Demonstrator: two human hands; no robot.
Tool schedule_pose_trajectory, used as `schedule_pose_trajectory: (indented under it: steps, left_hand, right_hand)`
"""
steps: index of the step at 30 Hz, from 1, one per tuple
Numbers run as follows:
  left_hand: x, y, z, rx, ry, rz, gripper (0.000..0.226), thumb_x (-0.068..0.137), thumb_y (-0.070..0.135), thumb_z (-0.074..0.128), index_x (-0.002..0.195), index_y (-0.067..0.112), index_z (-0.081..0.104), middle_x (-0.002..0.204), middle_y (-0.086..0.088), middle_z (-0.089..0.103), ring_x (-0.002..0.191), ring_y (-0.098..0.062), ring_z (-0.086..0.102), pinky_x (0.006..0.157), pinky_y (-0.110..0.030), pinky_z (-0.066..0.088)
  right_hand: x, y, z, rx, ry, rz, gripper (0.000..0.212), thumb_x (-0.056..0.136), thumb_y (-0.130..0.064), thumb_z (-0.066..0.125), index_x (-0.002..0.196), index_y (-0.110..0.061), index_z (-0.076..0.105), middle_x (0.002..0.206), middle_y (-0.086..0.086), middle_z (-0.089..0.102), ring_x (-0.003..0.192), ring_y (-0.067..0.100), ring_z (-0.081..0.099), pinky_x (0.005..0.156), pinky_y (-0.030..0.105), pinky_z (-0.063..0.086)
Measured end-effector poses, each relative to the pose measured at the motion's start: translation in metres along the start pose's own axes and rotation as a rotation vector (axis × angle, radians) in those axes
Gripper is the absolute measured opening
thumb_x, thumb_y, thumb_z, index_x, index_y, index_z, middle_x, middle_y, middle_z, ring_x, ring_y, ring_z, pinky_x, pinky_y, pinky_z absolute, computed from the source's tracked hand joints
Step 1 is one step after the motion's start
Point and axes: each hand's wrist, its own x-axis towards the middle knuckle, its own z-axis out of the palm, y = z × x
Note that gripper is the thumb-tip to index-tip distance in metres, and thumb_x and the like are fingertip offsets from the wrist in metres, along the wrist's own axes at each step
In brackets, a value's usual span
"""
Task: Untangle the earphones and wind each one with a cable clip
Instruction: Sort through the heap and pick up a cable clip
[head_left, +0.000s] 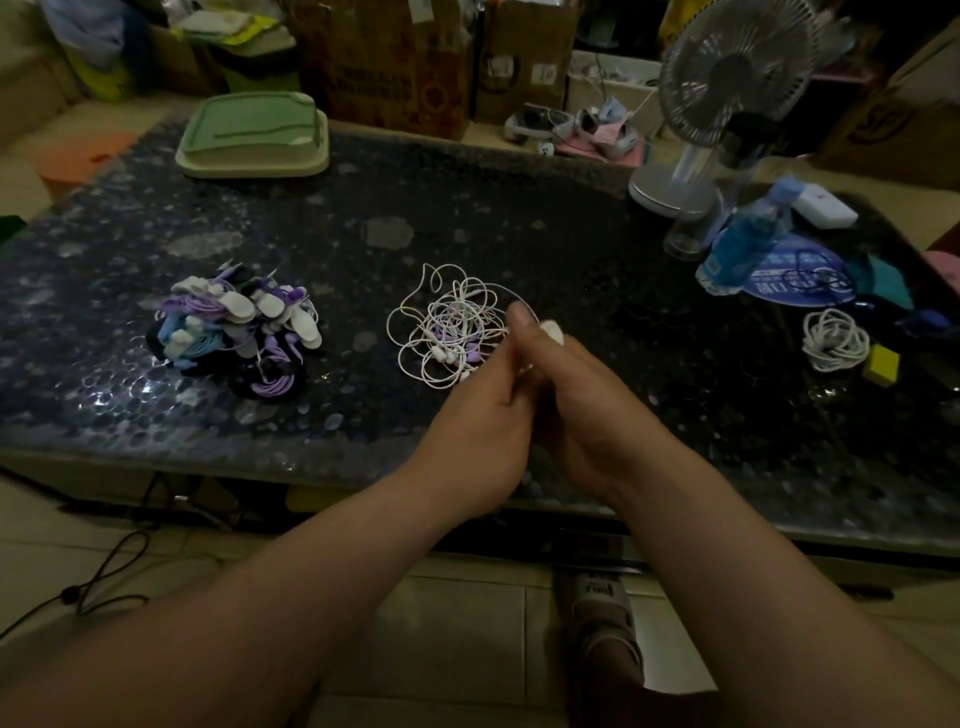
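White cable (515, 297) in left hand (483, 415) and right hand (589, 410) — bottle (743, 244) label blurred.

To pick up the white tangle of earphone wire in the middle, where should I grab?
Probably pinch the loose outer loop on the left edge of the tangle, coming down from the left. It arcs clear of the dense middle, while the left hand and right hand crowd its right side.

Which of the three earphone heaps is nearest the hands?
The loose white tangle in the middle; the purple-and-blue pile lies far left, the white coil far right.
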Motion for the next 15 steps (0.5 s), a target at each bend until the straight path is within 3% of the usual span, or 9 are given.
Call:
schedule_pose_trajectory:
  steps: [3, 6, 9, 11, 13, 15]
  left_hand:
    - [0.003, 0.002, -0.004, -0.155, 0.033, -0.085, 0.032, 0.112, 0.024, 0.046, 0.142, 0.024, 0.056, 0.13, 0.001, 0.071, 0.122, -0.014, 0.067, 0.108, -0.042, 0.053]
    - [0.011, 0.009, -0.013, -0.589, 0.118, -0.29, 0.03, 0.112, 0.017, 0.044, 0.137, 0.01, 0.058, 0.131, -0.016, 0.07, 0.121, -0.034, 0.068, 0.101, -0.049, 0.058]
    - [0.016, 0.008, -0.022, -0.805, 0.136, -0.346, 0.033, 0.112, 0.015, 0.043, 0.141, 0.006, 0.055, 0.134, -0.021, 0.067, 0.121, -0.034, 0.068, 0.099, -0.045, 0.059]
    - [0.019, 0.007, -0.024, -0.853, 0.152, -0.344, 0.033, 0.112, 0.014, 0.043, 0.141, 0.003, 0.054, 0.134, -0.023, 0.066, 0.111, -0.032, 0.072, 0.092, -0.041, 0.062]
    - [0.021, 0.006, -0.023, -0.872, 0.188, -0.353, 0.033, 0.111, 0.013, 0.044, 0.14, 0.002, 0.056, 0.136, -0.025, 0.064, 0.099, -0.028, 0.073, 0.081, -0.036, 0.064]
    - [0.023, 0.005, -0.022, -0.866, 0.21, -0.36, 0.033, 0.111, 0.014, 0.045, 0.139, 0.003, 0.057, 0.137, -0.024, 0.064, 0.104, -0.029, 0.072, 0.084, -0.036, 0.063]
  right_hand:
    - [-0.001, -0.006, -0.002, -0.018, -0.046, 0.044, 0.071, 0.085, -0.069, 0.063, 0.132, -0.015, 0.063, 0.121, 0.009, 0.075, 0.111, 0.022, 0.074, 0.092, 0.043, 0.06]
    - [-0.003, -0.014, -0.013, 0.102, -0.024, 0.055, 0.059, 0.102, -0.063, 0.043, 0.127, -0.014, 0.063, 0.116, 0.007, 0.078, 0.107, 0.022, 0.076, 0.086, 0.04, 0.062]
    - [-0.008, -0.011, -0.018, 0.048, 0.094, 0.043, 0.044, 0.107, -0.05, 0.047, 0.115, -0.013, 0.068, 0.103, 0.004, 0.08, 0.102, 0.021, 0.076, 0.088, 0.041, 0.061]
    - [-0.011, 0.002, -0.014, -0.153, 0.122, -0.003, 0.031, 0.102, -0.047, 0.058, 0.104, -0.02, 0.071, 0.098, -0.001, 0.079, 0.102, 0.021, 0.074, 0.089, 0.043, 0.061]
    - [-0.011, 0.015, -0.01, -0.349, 0.162, -0.036, 0.035, 0.089, -0.053, 0.071, 0.11, -0.026, 0.065, 0.105, -0.002, 0.076, 0.101, 0.019, 0.075, 0.088, 0.048, 0.062]
    - [-0.009, 0.021, -0.006, -0.468, 0.225, -0.099, 0.029, 0.089, -0.048, 0.074, 0.108, -0.03, 0.06, 0.102, -0.002, 0.075, 0.092, 0.017, 0.075, 0.085, 0.05, 0.062]
